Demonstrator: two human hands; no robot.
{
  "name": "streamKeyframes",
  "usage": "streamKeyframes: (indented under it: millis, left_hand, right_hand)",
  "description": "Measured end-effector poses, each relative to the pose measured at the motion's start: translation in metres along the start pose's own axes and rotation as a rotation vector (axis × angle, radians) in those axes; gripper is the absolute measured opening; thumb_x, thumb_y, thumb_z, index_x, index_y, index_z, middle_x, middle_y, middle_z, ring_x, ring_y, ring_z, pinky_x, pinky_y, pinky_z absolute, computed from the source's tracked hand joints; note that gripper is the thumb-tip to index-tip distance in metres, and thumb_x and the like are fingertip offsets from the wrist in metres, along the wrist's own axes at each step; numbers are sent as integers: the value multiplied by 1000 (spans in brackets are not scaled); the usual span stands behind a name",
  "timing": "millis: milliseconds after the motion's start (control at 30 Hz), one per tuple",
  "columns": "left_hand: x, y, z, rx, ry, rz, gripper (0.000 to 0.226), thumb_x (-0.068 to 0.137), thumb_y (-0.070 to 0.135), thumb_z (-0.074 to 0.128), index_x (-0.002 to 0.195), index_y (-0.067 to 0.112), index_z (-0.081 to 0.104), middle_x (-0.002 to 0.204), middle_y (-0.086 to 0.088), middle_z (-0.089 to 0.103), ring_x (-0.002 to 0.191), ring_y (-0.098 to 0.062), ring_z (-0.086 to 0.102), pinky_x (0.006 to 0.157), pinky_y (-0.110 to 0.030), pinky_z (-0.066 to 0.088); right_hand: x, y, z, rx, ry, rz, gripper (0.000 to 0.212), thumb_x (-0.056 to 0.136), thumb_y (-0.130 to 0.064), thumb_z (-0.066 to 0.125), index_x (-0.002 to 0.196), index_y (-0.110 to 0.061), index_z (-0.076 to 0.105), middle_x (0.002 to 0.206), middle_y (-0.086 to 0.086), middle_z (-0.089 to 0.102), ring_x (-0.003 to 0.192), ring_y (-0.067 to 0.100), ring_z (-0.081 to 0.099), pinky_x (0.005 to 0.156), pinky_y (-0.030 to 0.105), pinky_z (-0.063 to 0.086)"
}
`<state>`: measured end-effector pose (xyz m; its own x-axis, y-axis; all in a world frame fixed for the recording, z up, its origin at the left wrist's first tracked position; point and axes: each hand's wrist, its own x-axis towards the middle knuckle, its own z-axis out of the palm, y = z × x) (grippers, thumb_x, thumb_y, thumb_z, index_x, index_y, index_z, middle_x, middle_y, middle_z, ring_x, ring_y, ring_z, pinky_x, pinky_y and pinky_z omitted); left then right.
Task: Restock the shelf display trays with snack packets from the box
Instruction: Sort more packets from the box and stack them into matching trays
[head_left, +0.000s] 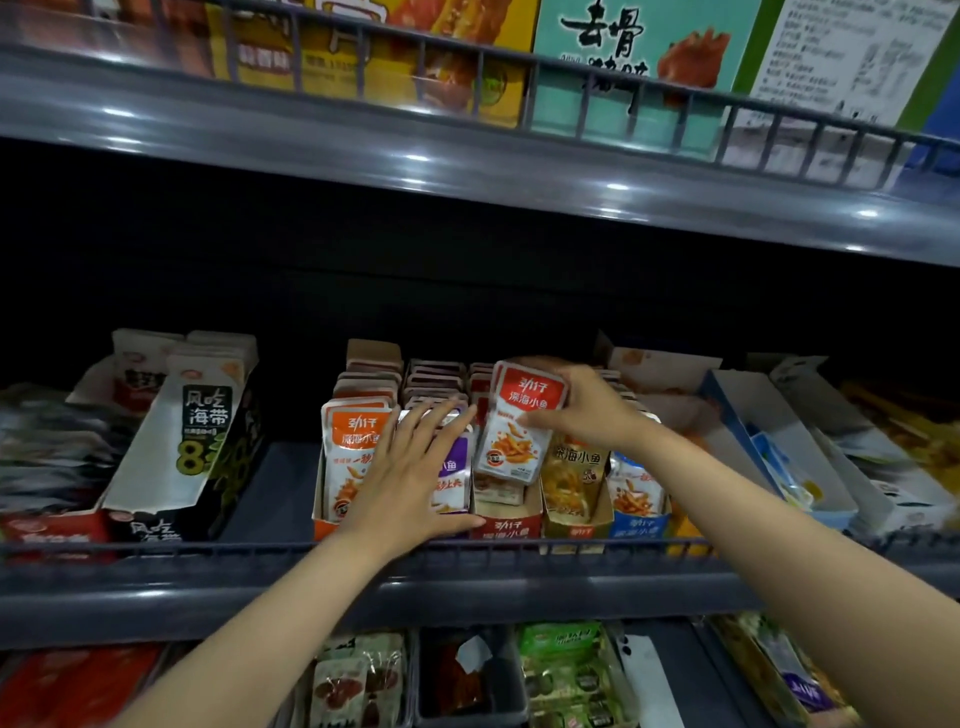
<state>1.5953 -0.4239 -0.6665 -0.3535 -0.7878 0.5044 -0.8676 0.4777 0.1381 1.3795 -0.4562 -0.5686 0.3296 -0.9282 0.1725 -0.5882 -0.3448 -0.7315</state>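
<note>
My right hand (582, 410) grips a stack of red-topped fish snack packets (519, 426) and holds it upright over the red display tray (506, 526) in the middle of the shelf. My left hand (415, 467) lies with straight fingers against the purple packets (457, 467) in the neighbouring tray. An orange tray (323, 527) of packets (345, 457) stands to the left, a gold tray (576, 530) and a blue tray (639, 525) to the right. No supply box is in sight.
A black-and-white seaweed carton (182, 447) stands left of a bare stretch of shelf. Nearly emptied blue and white trays (769, 447) lie at the right. A wire rail (467, 548) runs along the shelf front. Boxes fill the shelf above; packets fill the one below.
</note>
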Motion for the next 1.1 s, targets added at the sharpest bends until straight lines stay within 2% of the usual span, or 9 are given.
streamKeyframes:
  millis: [133,267,433,533,733,833,967,1100]
  left_hand:
    - [0,-2,3,-1,39,20,114,65,72,65,147,33,-5,155,4,12,142,-13,-2,114,-37,-7]
    - [0,-2,5,20,86,24,113,61,71,67,148,28,8,150,0,24,140,-17,10,114,-44,8]
    - [0,-2,5,32,86,38,111,64,71,67,147,26,9,148,3,17,139,-17,10,113,-45,3]
    - [0,-1,5,41,73,32,110,64,72,65,147,26,10,150,-1,24,139,-18,10,114,-43,4]
    - [-1,0,3,64,68,28,111,64,71,66,147,25,10,149,-4,30,139,-20,13,114,-44,8]
    - [-2,2,-1,42,43,19,109,66,70,66,147,29,5,151,-4,28,139,-18,10,115,-42,4]
    - [-7,8,-12,2,-4,10,108,71,70,61,147,33,-6,156,0,16,143,-17,4,114,-35,-10]
    - [-15,16,-27,16,-36,-15,106,74,70,57,150,29,-3,158,2,5,145,-16,-3,115,-33,-15]
  right_hand:
    - [17,13,17,-215,5,-43,56,78,-17,75,129,-20,53,119,-1,62,107,12,59,88,29,52]
    - [23,24,28,-452,16,-59,59,77,-28,76,131,-22,53,123,-2,62,112,15,58,94,33,49]
    - [26,30,33,-673,-3,-93,67,79,-38,72,138,-25,44,132,-1,56,119,18,53,99,37,45]
    - [27,33,34,-758,-41,-70,74,78,-43,72,142,-27,38,135,-1,54,122,19,51,100,36,45]
    - [28,35,33,-799,-62,-84,78,75,-45,73,142,-29,35,136,-2,53,122,18,50,100,35,44]
    - [23,32,29,-791,-58,-105,78,76,-45,73,142,-29,35,137,-2,52,123,18,50,100,34,44]
    - [8,22,18,-786,-30,-143,78,77,-44,72,143,-27,34,139,-1,50,126,18,48,101,36,44]
    - [-18,13,8,-760,-22,-178,78,81,-46,67,147,-28,28,148,-2,40,134,18,39,110,39,35]
